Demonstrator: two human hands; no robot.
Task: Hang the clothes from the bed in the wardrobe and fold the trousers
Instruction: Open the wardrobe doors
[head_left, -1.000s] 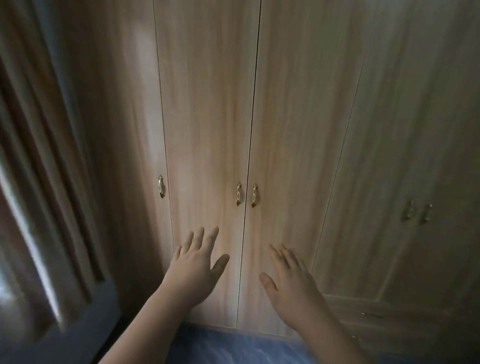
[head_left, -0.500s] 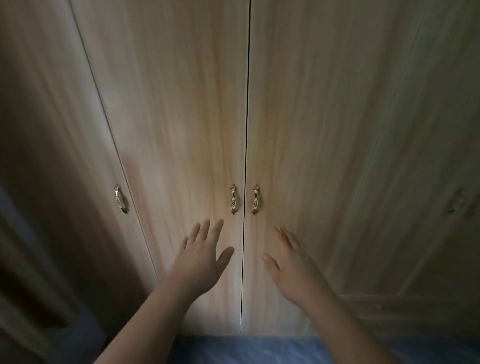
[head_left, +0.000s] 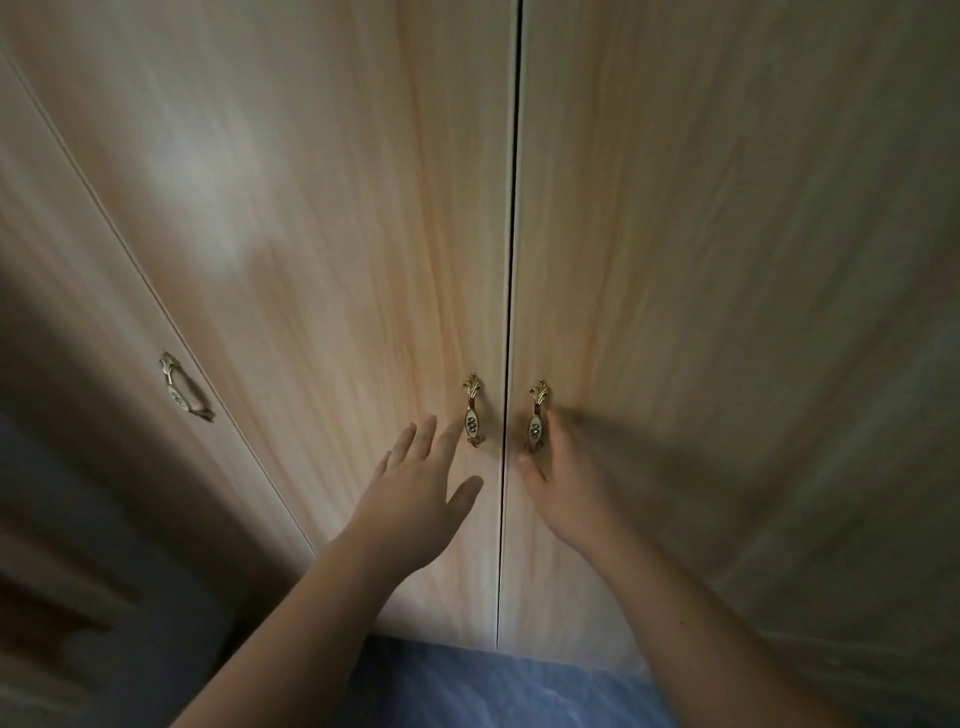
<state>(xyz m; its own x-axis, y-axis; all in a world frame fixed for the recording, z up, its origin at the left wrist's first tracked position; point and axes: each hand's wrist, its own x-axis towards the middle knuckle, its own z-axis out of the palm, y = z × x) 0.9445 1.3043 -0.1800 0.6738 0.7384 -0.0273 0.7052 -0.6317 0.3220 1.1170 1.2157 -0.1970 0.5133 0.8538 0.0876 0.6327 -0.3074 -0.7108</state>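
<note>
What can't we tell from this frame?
Head view only:
- Right hand: fingers motion-blurred at the right handle, so grip unclear.
- Left hand: fingertips near the left handle; contact unclear.
- Wardrobe interior: hidden by the shut doors.
- Bed, clothes, trousers: out of frame.

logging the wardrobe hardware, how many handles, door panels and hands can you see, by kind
Gold handles: 3, the far-left handle, the handle left of the centre gap, and the handle right of the gap.
Door panels in clear view: 3, the outer left door, centre-left door and centre-right door.
Hands: 2, left hand and right hand.
Total: 8
</note>
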